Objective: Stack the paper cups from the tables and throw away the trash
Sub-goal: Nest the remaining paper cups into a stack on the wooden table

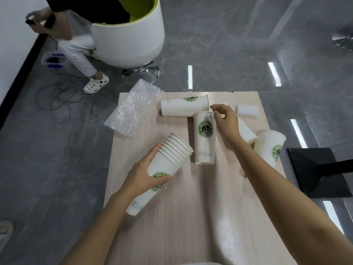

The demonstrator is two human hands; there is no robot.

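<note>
The left hand [147,174] grips a stack of paper cups [168,159] round its lower body, thumb across the green logo. The stack is tilted, with its rims pointing toward the table's far right and its base toward the near-left edge. The right hand [226,123] pinches the far rim of a single cup [204,142] with thumb and forefinger, the other fingers loosely curled. Whether this cup stands on the table [191,217] or is lifted cannot be told. A second cup [183,108] lies on its side along the far edge, just beside the pinched rim. A third cup [247,131] lies partly hidden under the right wrist. A fourth cup [271,148] sits at the right edge. A white foam block [247,110] lies near the far-right corner. Bubble wrap [133,109] overhangs the far-left corner. Bare wood shows between the forearms. On the floor, a white chair [129,35] with a seated person [76,46] stands beyond the far edge, and a black pedestal base [321,173] lies off the right edge.
</note>
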